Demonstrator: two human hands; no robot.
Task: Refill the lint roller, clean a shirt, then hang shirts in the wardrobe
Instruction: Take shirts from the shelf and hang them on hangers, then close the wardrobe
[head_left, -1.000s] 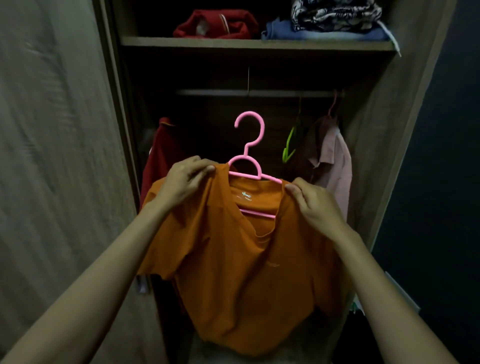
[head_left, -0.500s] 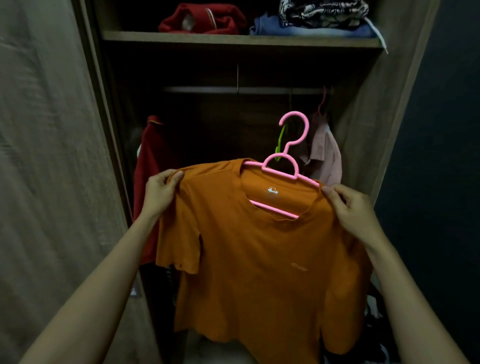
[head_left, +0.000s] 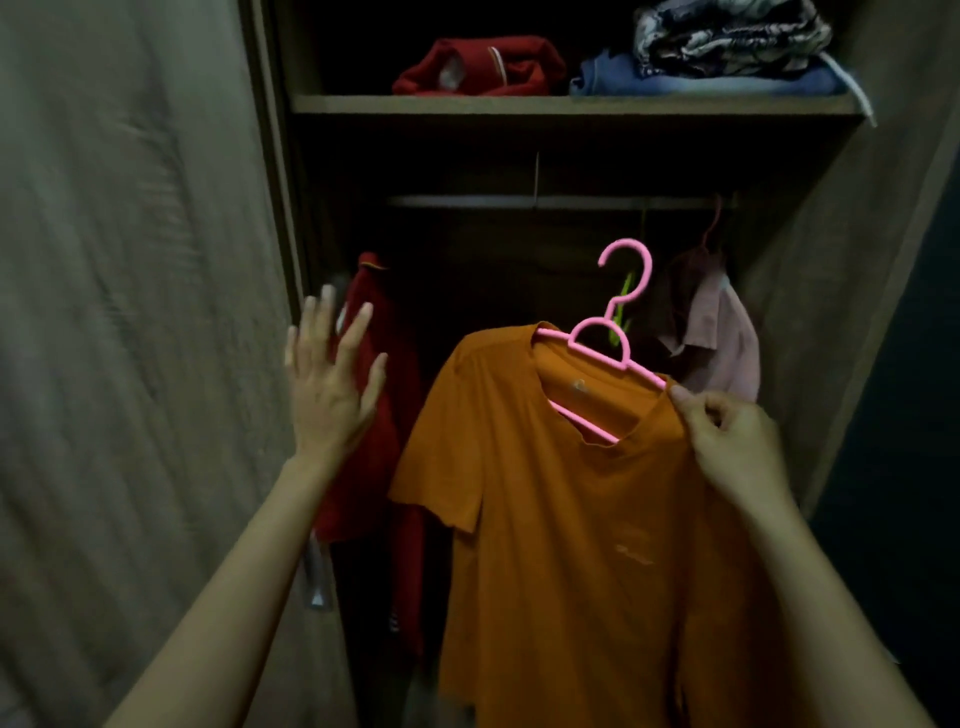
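Wood-grain door panelling (head_left: 130, 312) is recorded at 9 o'clock; beside it the left hand (head_left: 332, 384) is held with fingers spread before a red garment (head_left: 374, 467). At 4 o'clock the orange shirt (head_left: 571, 519), on a pink hanger (head_left: 602, 358), is pinched at its shoulder by the right hand (head_left: 732, 436), below the rail (head_left: 467, 201).

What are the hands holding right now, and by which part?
The right hand pinches the orange shirt at its shoulder, on the pink hanger; the left hand holds nothing.

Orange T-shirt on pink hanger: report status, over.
Left hand open. Right hand pinches orange T-shirt at shoulder, on pink plastic hanger. Hanger below metal rail, not hung. Green hanger, pale pink shirt behind it.
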